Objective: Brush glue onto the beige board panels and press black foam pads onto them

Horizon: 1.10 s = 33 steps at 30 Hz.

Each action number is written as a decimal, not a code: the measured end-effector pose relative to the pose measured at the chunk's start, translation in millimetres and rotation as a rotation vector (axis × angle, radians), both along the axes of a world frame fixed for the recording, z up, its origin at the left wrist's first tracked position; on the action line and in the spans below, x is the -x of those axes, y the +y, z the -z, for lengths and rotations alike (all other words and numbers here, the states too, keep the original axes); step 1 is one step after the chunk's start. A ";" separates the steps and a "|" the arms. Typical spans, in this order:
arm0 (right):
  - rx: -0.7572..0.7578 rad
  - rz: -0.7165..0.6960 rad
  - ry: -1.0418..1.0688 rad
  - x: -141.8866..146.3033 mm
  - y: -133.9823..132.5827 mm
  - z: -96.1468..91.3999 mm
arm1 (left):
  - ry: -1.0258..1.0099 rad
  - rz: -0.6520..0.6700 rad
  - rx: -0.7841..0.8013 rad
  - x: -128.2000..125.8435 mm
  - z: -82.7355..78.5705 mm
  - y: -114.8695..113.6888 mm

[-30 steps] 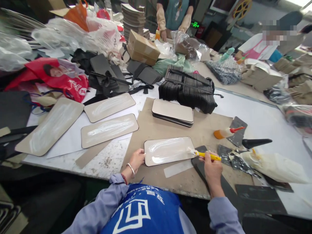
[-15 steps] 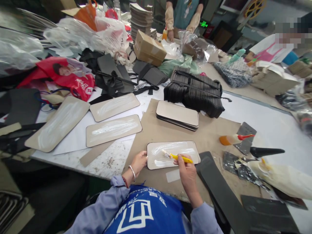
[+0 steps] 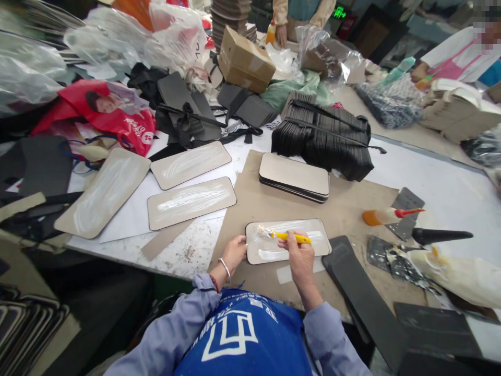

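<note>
Directly in front of me lies a beige panel [image 3: 319, 249] with rounded corners and a dark edge, streaked with wet white glue. At its left end, my left hand [image 3: 236, 252] pinches the panel's edge. My right hand [image 3: 300, 255] is closed round the yellow handle of a brush [image 3: 282, 236], whose whitish bristles touch the panel's upper left part. To the left lie other glue-streaked panels: one [image 3: 191, 202] nearest, one [image 3: 191, 164] behind it and a larger one [image 3: 104, 193]. A stack of plain beige panels [image 3: 293, 174] sits behind the one I hold.
Black strapped bundles [image 3: 321, 136] stand behind the stack. On the right are an orange glue bottle [image 3: 376, 216] with a red nozzle, a black tapered tool [image 3: 442, 235], a glue-smeared bag [image 3: 454, 271] and a dark strip [image 3: 360, 287]. A cardboard box [image 3: 246, 60] and co-workers are farther back.
The brush has moved slightly towards the panel's upper left, still in my right hand. My left hand stays on the panel's edge. The whole view has shifted a little.
</note>
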State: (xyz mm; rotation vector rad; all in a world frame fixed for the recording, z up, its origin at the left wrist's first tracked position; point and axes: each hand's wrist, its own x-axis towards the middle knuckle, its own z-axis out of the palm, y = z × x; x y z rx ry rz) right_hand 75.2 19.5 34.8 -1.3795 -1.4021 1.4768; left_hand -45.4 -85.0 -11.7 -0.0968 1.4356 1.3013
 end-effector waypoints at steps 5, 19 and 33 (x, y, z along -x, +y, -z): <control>-0.058 0.067 -0.060 -3.3 4.3 1.1 | -0.001 0.017 0.015 1.7 -3.7 0.5; -0.207 0.175 -0.388 -78.8 2.0 -1.8 | 0.052 0.082 0.006 2.0 6.4 -3.0; -0.372 0.289 -0.530 -126.4 52.1 -12.9 | 0.028 0.080 0.005 2.7 -0.7 0.7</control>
